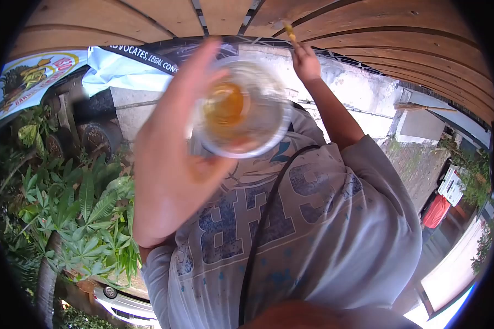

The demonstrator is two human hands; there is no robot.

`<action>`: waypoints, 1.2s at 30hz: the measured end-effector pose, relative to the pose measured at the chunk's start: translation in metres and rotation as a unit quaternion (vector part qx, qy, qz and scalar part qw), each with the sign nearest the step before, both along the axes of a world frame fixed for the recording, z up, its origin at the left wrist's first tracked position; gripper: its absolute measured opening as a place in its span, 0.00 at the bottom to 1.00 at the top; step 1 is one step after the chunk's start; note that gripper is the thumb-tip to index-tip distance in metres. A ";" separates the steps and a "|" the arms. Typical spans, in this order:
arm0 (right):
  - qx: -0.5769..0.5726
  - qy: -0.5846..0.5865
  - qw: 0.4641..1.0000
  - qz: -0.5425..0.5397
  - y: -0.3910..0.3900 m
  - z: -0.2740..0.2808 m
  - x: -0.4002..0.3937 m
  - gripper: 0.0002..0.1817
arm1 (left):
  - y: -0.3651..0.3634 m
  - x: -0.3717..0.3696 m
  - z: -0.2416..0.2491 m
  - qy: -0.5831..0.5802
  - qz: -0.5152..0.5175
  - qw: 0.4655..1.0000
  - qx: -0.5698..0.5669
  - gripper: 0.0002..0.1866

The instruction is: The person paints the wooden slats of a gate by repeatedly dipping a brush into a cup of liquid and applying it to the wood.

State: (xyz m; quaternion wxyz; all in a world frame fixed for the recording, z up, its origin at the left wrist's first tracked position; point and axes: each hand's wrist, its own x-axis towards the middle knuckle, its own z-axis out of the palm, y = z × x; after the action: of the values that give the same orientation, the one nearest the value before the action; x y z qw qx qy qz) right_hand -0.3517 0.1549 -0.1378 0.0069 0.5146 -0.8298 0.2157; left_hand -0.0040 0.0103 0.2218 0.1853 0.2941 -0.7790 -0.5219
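My left hand (170,148) is raised in front of my chest, large and blurred, its fingers wrapped round a clear cup (282,118). Inside the cup an orange-yellow content (225,104) shows; whether it is liquid cannot be made out. My right hand (306,61) is stretched forward to the edge of a slatted wooden table (346,24). Its fingers pinch a short yellow stick-shaped piece (290,33), which looks like food and points over the slats.
A dark cord (263,219) runs down over my grey shirt (335,241). Leafy plants (77,203) and printed banners (38,82) are on the left. A broom (425,107) lies at the right, with a red-and-white vehicle (442,203) beyond. Part of a white car (129,307) shows at the lower left.
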 end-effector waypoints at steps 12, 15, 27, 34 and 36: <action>0.204 -0.055 0.976 0.043 -0.063 -0.039 -0.031 0.17 | 0.028 0.099 -0.062 -0.034 0.273 0.961 0.041 0.61; 0.134 -0.025 0.989 0.052 -0.055 -0.035 -0.030 0.18 | 0.057 0.094 -0.082 -0.013 0.323 0.946 0.023 0.62; -0.023 0.040 0.997 0.068 -0.017 -0.033 -0.016 0.24 | 0.091 0.103 -0.157 -0.096 0.254 0.949 -0.161 0.61; 0.141 -0.035 0.989 0.028 -0.026 -0.068 -0.003 0.25 | 0.106 0.106 -0.165 -0.087 0.307 0.940 -0.124 0.61; 0.123 -0.034 0.991 0.028 -0.027 -0.089 -0.007 0.24 | 0.111 0.107 -0.163 -0.076 0.311 0.939 -0.122 0.62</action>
State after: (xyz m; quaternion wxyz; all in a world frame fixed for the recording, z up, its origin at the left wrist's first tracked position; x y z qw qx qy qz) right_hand -0.3583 0.1282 -0.2264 -0.0904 0.5275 -0.8348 0.1292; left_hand 0.1030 0.1209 0.0586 0.3133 0.5357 -0.7179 -0.3154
